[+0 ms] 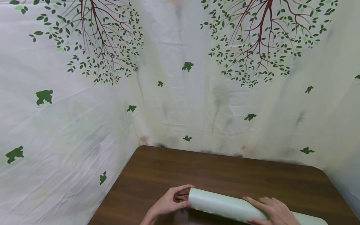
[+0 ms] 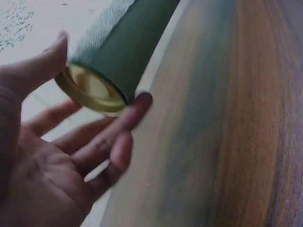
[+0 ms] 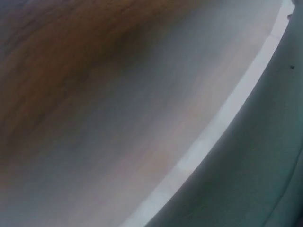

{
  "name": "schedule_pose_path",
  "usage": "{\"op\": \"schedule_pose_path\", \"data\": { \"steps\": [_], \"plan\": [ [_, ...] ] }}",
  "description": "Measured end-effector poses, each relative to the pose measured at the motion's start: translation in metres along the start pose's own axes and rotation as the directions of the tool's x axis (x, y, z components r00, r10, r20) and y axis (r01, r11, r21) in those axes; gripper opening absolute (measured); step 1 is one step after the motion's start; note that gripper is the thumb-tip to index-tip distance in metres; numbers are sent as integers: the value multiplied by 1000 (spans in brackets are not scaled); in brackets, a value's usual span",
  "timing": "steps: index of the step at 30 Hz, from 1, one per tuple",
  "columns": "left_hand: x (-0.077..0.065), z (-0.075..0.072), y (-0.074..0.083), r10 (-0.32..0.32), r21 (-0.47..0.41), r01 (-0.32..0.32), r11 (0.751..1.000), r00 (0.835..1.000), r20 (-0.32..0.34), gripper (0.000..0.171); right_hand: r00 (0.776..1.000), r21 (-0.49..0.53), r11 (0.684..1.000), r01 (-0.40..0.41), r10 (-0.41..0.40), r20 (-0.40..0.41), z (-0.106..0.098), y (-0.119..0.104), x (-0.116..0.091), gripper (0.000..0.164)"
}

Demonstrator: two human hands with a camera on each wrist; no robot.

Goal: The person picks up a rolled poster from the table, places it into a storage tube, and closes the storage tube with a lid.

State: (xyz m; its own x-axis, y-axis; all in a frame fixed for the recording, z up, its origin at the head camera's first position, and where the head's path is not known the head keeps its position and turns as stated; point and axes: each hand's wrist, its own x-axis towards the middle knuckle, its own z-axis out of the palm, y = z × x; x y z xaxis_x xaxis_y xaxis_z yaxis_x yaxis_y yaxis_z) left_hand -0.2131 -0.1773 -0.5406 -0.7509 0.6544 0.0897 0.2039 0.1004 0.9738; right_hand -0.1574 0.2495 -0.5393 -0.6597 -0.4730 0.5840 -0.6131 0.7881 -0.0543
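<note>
A pale green rolled sheet (image 1: pixel 219 201) slants over the brown table at the lower right of the head view. My left hand (image 1: pixel 170 200) holds its left end, thumb on the near side and index finger on the far side. The left wrist view shows that end as a hollow roll (image 2: pixel 128 52) with a yellowish inside, between thumb and fingers of my left hand (image 2: pixel 61 161). Farther right, my right hand (image 1: pixel 274 212) grips the roll from above, thumb toward the near side. In the right wrist view the roll (image 3: pixel 246 165) looks dark green; no hand shows there.
The brown wooden table (image 1: pixel 168 165) has rounded far corners. Behind it and to the left hangs a pale cloth (image 1: pixel 174 103) printed with trees and green leaves. A whitish strip (image 3: pixel 208 137) runs along the roll in the right wrist view.
</note>
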Motion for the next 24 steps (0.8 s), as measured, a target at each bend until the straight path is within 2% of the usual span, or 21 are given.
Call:
{"op": "schedule_pose_path", "data": {
  "steps": [4, 7, 15, 21, 24],
  "plan": [
    [0, 2, 0, -58, 63, 60, 996, 998, -28, 50, 1000, 0, 1000, 16, -16, -8, 13, 1, 0, 68],
    [0, 2, -1, -55, 104, 59, 993, 997, -48, 48, 999, -3, 999, 35, -35, -6, 21, 1, 2, 65],
    [0, -5, -8, -52, 144, 60, 988, 997, -61, 48, 998, -32, 998, 58, -58, 12, 32, -1, 8, 63],
    [-5, -12, -19, -31, 252, 54, 966, 995, -93, 49, 995, -40, 995, 86, -88, -54, 46, -4, 13, 62],
    [-10, -13, -23, -31, 331, 75, 941, 990, -136, 52, 995, -28, 995, 93, -94, -45, 50, -6, 16, 61]
  ]
}}
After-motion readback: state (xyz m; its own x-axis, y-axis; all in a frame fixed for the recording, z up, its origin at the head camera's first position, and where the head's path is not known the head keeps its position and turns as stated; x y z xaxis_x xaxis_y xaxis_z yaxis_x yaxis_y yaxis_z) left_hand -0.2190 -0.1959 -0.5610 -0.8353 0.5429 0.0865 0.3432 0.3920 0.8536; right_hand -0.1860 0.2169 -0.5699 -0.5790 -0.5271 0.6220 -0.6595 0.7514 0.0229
